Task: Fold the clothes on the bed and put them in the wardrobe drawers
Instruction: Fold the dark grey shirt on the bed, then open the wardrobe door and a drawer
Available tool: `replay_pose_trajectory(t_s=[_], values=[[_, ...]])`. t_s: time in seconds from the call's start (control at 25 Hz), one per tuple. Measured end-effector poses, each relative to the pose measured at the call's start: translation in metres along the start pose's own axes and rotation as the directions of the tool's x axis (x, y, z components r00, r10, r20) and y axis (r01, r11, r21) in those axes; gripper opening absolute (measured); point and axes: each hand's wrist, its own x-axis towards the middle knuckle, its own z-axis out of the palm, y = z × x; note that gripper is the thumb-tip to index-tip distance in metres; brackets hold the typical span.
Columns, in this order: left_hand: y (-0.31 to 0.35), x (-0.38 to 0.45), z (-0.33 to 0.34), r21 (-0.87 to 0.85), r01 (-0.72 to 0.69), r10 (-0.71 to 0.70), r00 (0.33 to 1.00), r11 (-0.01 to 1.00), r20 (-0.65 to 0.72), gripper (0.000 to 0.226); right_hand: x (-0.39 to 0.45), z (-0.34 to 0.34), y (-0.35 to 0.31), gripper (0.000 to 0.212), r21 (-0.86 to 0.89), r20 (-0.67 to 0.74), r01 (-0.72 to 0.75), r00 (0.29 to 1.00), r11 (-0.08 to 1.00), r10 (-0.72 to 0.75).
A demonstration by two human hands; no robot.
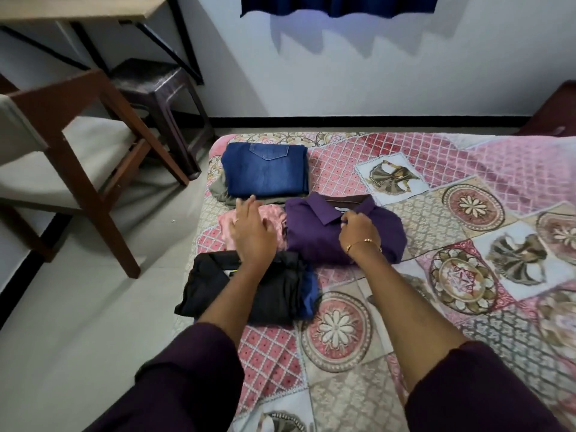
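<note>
The folded black garment point(249, 291) lies nearest on the bed point(467, 213); beyond it the right hand point(358, 233) pinches the soft, light purple shirt point(314, 235), best lifted underneath, left hand point(252, 232) spread loose above.

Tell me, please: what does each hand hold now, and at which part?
The right hand pinches the purple shirt just below its collar. The left hand holds nothing; it is open over the pink garment.
</note>
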Motion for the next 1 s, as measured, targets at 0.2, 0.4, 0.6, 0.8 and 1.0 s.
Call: replay_pose_trajectory(t_s=[0.2,0.4,0.6,0.8,1.0], values=[[0.125,-0.012,-0.030,-0.077,-0.174,0.166,0.981,0.982,-0.098,0.033,-0.008,-0.122,0.020,0.028,-0.035,-0.180,0.153,0.971,0.988,-0.157],[0.235,-0.023,-0.058,-0.061,-0.270,0.254,0.948,0.961,-0.192,0.035,-0.020,-0.235,0.049,0.027,-0.047,-0.320,0.226,0.920,0.973,-0.229],[0.322,-0.031,-0.074,-0.070,-0.353,0.333,0.921,0.933,-0.202,0.040,-0.028,-0.318,0.077,0.024,-0.074,-0.443,0.229,0.864,0.971,-0.238],[0.372,-0.025,-0.073,-0.051,-0.426,0.415,0.899,0.903,-0.142,0.041,-0.030,-0.367,0.100,0.026,-0.119,-0.477,0.173,0.854,0.978,-0.209],[0.402,-0.023,-0.060,-0.052,-0.493,0.487,0.869,0.869,-0.091,0.041,-0.035,-0.391,0.121,0.029,-0.155,-0.537,0.087,0.829,0.984,-0.157]])
